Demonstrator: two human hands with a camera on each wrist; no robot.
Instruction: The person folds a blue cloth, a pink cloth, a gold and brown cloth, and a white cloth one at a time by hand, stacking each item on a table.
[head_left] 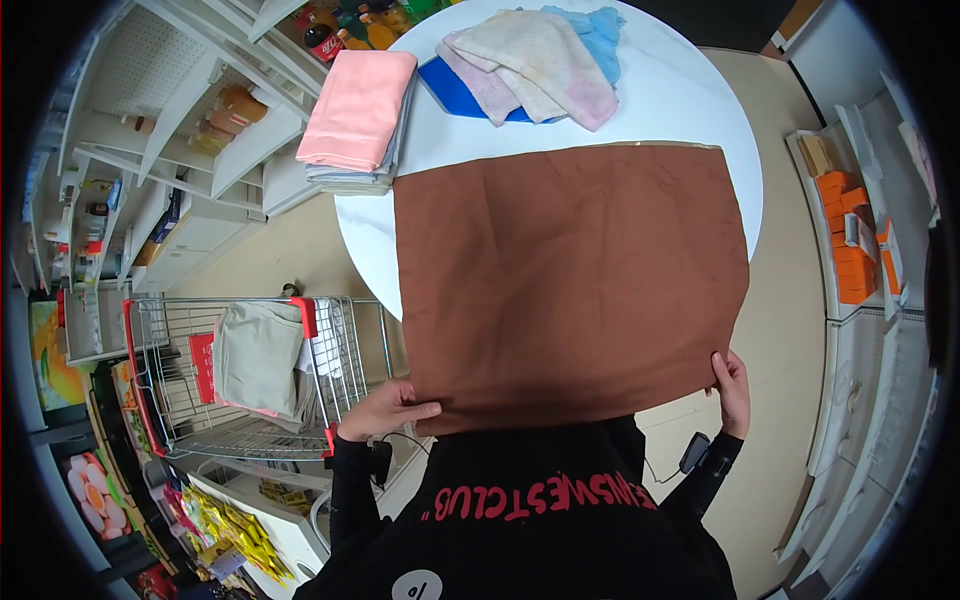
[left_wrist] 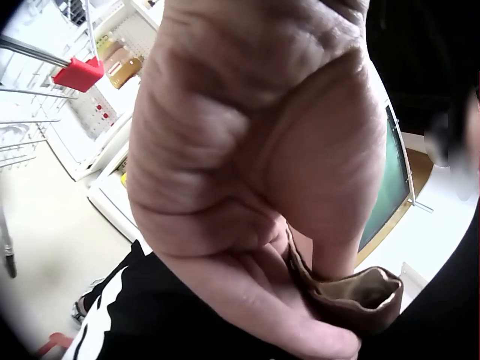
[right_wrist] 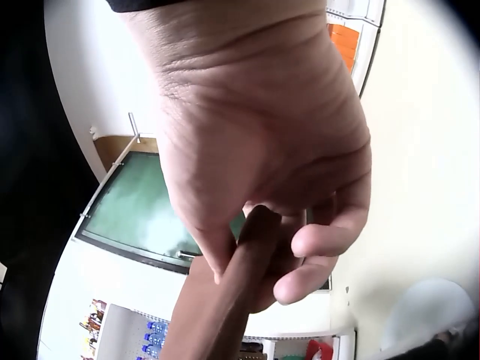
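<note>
A brown cloth point(head_left: 570, 280) is spread over the front of the round white table and hangs past its near edge toward the person's body. At its near left corner the left hand point(head_left: 390, 408) grips the edge; the left wrist view shows the hand point(left_wrist: 255, 165) with a fold of the cloth point(left_wrist: 360, 296) between thumb and fingers. The right hand point(head_left: 733, 390) holds the near right corner. In the right wrist view that hand point(right_wrist: 270, 142) pinches a rolled edge of the cloth point(right_wrist: 225, 307), its other fingers curled loosely beside it.
On the white table point(head_left: 690, 90), folded cloths with a pink one point(head_left: 358, 110) on top lie at the back left. Crumpled pale cloths point(head_left: 535, 60) rest on a blue item point(head_left: 450, 90). A shopping cart point(head_left: 170, 400) holding cloths stands at left; shelves point(head_left: 850, 240) line the right.
</note>
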